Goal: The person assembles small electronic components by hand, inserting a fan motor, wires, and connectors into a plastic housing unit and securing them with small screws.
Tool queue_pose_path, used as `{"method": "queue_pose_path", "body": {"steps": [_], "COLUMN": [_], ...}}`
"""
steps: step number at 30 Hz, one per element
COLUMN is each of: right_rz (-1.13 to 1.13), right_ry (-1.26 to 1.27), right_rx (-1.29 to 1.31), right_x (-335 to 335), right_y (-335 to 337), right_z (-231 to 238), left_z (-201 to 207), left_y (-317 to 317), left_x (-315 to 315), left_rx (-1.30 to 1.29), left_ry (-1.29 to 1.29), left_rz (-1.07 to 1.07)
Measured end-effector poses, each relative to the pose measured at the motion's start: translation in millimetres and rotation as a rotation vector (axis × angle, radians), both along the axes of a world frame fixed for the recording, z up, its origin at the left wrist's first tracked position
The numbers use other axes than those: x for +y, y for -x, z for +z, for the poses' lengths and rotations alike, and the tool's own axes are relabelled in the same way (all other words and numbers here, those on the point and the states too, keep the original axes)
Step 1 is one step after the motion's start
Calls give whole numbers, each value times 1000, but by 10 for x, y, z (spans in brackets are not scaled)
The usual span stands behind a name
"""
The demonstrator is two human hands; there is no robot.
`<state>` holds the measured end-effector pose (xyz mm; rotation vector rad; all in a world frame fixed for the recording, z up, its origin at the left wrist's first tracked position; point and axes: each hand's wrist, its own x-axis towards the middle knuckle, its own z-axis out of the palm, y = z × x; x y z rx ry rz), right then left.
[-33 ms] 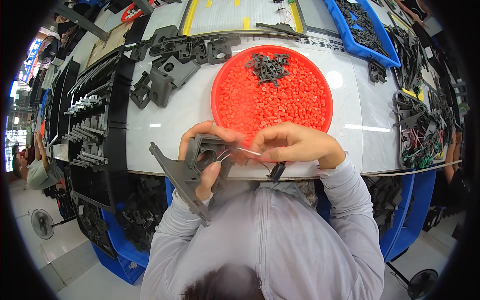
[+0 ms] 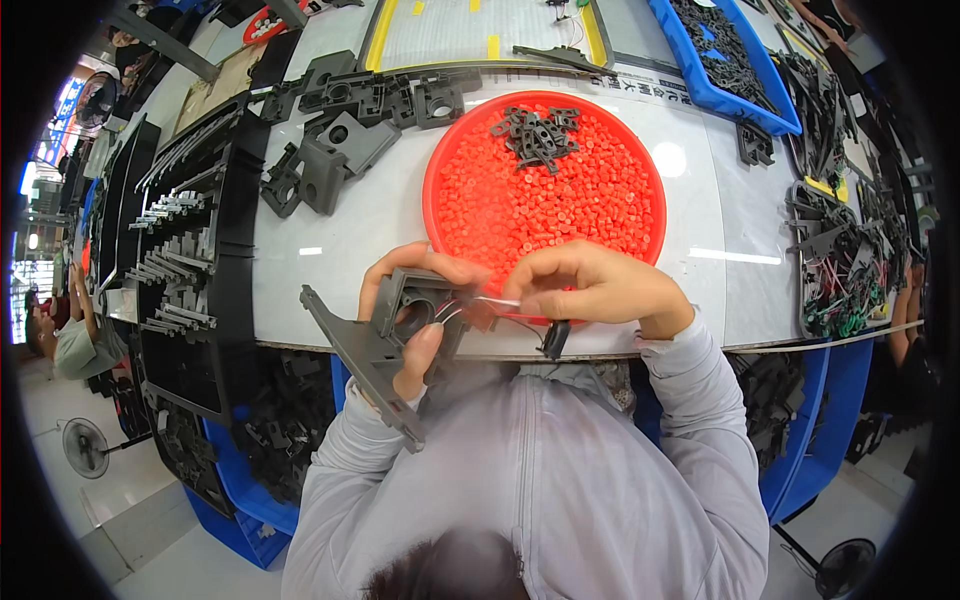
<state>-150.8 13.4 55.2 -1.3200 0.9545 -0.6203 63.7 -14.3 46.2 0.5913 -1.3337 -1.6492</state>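
My left hand (image 2: 418, 345) is closed around a dark grey plastic housing (image 2: 362, 350) with a long flat flange and a round opening. Thin wires (image 2: 490, 301) run out of the housing toward the right. Pinched between thumb and fingers of my right hand (image 2: 600, 287) are these wires. Below the right fingers a small black connector-like block (image 2: 556, 339) hangs from a dark wire, over the table's near edge. Just beyond both hands sits a round red tray (image 2: 431, 190) full of small red plastic caps (image 2: 560, 205), with several small dark grey brackets (image 2: 538, 137) on top.
More grey housings (image 2: 335, 150) lie at the back left. A black rack (image 2: 235, 230) with grey parts stands on the left. At the right are a blue bin (image 2: 735, 115) of dark parts and a tray of wired parts (image 2: 850, 270). Blue crates (image 2: 815, 400) flank me below the table.
My right hand has shifted very slightly, and the dangling black block has turned a little. The left hand and housing stay put.
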Motion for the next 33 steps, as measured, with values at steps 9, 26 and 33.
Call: {"method": "queue_pose_path", "body": {"steps": [9, 26, 33], "right_rz": [-390, -640, -693], "right_ry": [830, 882, 698], "right_rx": [516, 491, 375], "right_x": [252, 230, 246], "right_y": [-352, -537, -550], "right_z": [207, -26, 7], "left_z": [-106, -95, -83], "left_y": [73, 96, 110], "left_x": [-24, -11, 5], "left_rx": [-15, 1, -21], "left_ry": [72, 180, 185], "left_rz": [45, 81, 102]}}
